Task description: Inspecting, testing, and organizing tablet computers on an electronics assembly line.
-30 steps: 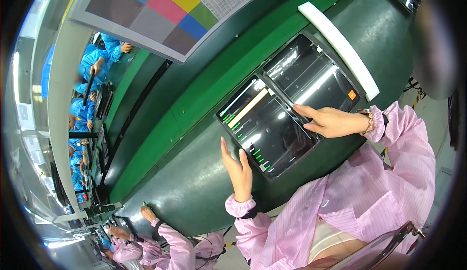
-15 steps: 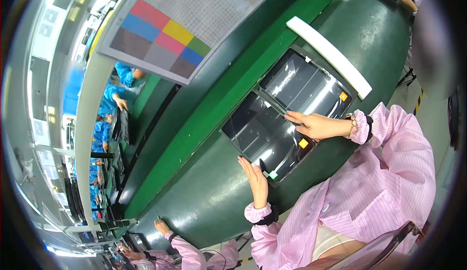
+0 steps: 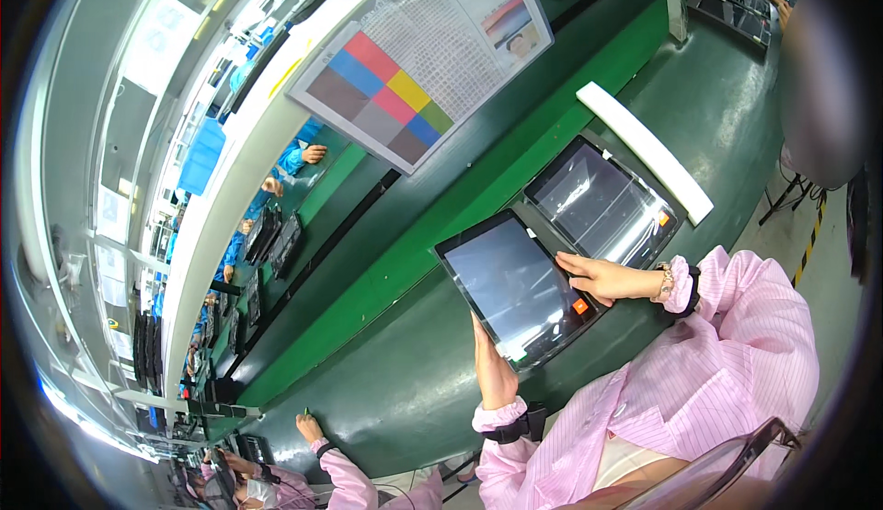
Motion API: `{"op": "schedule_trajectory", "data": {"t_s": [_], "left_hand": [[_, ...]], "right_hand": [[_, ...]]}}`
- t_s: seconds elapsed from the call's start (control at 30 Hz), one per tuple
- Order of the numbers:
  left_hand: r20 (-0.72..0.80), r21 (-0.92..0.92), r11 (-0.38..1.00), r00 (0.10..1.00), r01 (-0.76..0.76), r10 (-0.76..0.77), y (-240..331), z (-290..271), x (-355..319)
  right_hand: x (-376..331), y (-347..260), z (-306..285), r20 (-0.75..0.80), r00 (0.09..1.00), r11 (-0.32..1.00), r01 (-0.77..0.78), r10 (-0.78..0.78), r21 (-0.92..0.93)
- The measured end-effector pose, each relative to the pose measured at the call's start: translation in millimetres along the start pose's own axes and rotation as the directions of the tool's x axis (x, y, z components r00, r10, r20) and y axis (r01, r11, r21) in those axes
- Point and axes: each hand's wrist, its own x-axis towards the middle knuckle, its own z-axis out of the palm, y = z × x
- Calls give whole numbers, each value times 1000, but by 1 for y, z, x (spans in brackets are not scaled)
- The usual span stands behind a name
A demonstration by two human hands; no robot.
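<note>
Risk: dark flat glass-fronted tablet tilted off green worktop | left hand grasps 6 o'clock edge | right hand flat-fingered, pressing 3 o'clock edge | thin grip may slip, striking second tablet.

Bright overhead factory light, glare on the tablet screens, strong fisheye bending and dark rim.

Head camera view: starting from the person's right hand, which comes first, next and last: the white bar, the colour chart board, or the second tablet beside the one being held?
From the right hand:
1. Second tablet, lying just beyond the fingers on the green table.
2. White bar, past that tablet's far edge.
3. Colour chart board, farthest, up and to the left across the bright green strip.
</note>
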Motion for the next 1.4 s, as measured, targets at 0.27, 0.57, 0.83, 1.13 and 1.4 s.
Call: {"op": "schedule_trajectory", "data": {"t_s": [0.27,0.57,0.83,1.13,1.4], "left_hand": [[-103,62,986,981,-157,162,-1,1,-9],[-13,-127,983,991,-132,131,-8,36,-53],[-84,-84,975,976,-206,199,-19,55,-57],[-132,-57,939,935,-339,330,-8,58,-45],[-180,-39,894,883,-446,433,29,90,-13]], "right_hand": [[8,-25,-20,-201,833,784,363,-515,-504],[-17,-88,-26,-518,664,829,527,-539,-187],[-36,-97,-21,-629,574,695,716,-524,74],[-41,-81,-21,-315,945,755,268,-85,598],[-22,-108,-29,-370,848,606,530,-379,593]]}}
